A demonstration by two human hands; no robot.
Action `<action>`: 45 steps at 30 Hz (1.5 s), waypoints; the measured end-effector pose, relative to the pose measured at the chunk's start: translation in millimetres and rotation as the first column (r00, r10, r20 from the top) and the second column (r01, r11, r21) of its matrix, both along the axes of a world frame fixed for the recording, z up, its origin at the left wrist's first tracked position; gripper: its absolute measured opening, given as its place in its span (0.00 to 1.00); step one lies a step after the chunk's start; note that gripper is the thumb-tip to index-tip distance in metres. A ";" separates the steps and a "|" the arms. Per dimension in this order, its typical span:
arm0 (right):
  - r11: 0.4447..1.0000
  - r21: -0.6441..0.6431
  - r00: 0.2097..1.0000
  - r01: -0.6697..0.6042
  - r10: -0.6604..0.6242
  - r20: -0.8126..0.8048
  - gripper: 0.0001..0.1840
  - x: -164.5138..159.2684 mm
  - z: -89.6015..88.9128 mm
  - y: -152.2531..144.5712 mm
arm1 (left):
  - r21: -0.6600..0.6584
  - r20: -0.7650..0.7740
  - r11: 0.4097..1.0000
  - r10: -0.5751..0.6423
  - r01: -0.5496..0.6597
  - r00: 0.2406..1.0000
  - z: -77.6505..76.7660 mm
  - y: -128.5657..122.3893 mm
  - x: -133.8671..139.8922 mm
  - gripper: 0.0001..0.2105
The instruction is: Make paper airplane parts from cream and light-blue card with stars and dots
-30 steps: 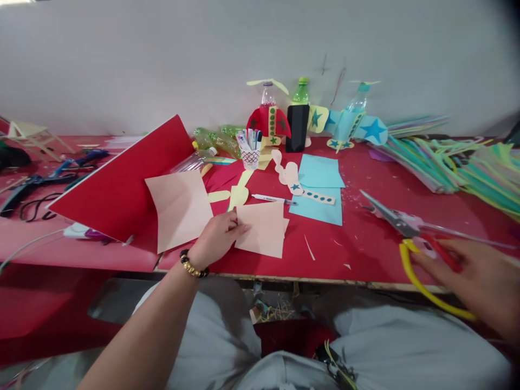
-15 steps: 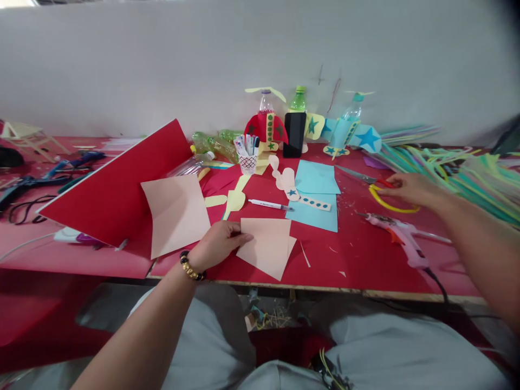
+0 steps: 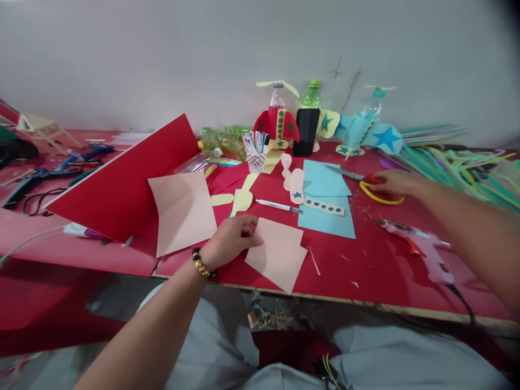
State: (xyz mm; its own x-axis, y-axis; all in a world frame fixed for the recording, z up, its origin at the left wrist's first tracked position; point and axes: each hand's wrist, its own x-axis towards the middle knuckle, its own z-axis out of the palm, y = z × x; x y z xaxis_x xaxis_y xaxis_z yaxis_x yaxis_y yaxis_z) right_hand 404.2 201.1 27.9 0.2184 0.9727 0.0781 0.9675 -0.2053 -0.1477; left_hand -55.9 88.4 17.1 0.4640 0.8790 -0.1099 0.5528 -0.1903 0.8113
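Observation:
My right hand [image 3: 392, 183] grips scissors [image 3: 381, 196] with yellow and red handles; their blades point left over the blue paper [image 3: 327, 219]. Thumb and index finger apart, my left hand [image 3: 233, 238] rests at the left edge of the peach paper [image 3: 276, 252], its thumb tip touching the sheet. That paper lies near the table's front edge and looks like two overlapping pieces. Left of this hand stands a larger, slightly bent peach sheet [image 3: 182, 211]. A white pen [image 3: 278, 206] and a dotted strip [image 3: 325, 207] lie beyond the cut paper.
A pink glue gun [image 3: 422, 246] lies below my right forearm. Behind are a cup of pens [image 3: 257, 161], a black phone [image 3: 306, 132] and decorated bottles, one with blue wings [image 3: 368, 122]. A red board [image 3: 130, 179] leans at left; colourful strips [image 3: 467, 173] spread at right.
The peach paper has settled lower, and my left thumb and index finger have parted at its edge. My right hand has brought the scissors left, toward the blue paper. The view has shifted slightly.

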 end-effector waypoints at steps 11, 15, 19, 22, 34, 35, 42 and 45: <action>0.976 0.023 0.976 -0.216 0.216 -0.024 0.32 -120.9 44.3 -99.6 | 0.248 -0.061 0.968 0.045 -0.029 0.997 1.7 -0.2 8.6 0.14; 0.861 0.354 0.765 -0.366 0.495 -0.412 0.23 -179.1 24.0 -169.7 | 0.159 0.084 0.986 0.044 -0.057 0.995 11.6 -7.5 12.8 0.14; 0.942 0.276 0.602 -0.193 0.335 -0.725 0.31 -199.6 -2.6 -189.0 | -0.057 0.333 0.998 0.008 0.012 0.943 10.1 -15.4 21.4 0.14; 0.962 0.177 0.466 -0.206 0.256 -0.847 0.31 -198.6 -14.6 -186.1 | -0.188 0.460 0.980 0.035 0.059 0.887 3.4 -21.4 27.3 0.13; 0.983 0.140 0.222 -0.117 0.164 -0.961 0.10 -187.0 -31.8 -193.3 | -0.214 0.421 0.969 -0.020 0.120 0.907 -2.9 -42.0 46.2 0.14; 0.985 0.144 0.242 -0.093 0.163 -0.956 0.09 -183.3 -32.2 -194.5 | -0.105 0.341 0.992 -0.034 0.074 0.939 -3.6 -42.4 45.4 0.15; 0.949 0.316 0.259 0.020 0.301 -0.918 0.03 -148.9 -39.2 -198.3 | 0.417 -0.361 0.789 -0.312 0.452 0.879 -8.0 -54.9 35.2 0.22; 0.932 0.359 0.244 0.048 0.338 -0.909 0.02 -141.0 -44.5 -196.4 | 0.408 -0.488 0.787 -0.241 0.463 0.839 -9.5 -56.9 24.5 0.22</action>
State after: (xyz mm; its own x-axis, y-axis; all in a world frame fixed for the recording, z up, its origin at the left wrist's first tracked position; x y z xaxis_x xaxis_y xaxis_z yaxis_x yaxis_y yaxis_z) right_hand 263.2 4.8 -16.5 0.1753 0.9702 0.1674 0.0833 0.1549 -0.9844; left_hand -31.3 31.5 7.6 0.7648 0.6426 0.0471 0.6077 -0.7437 0.2788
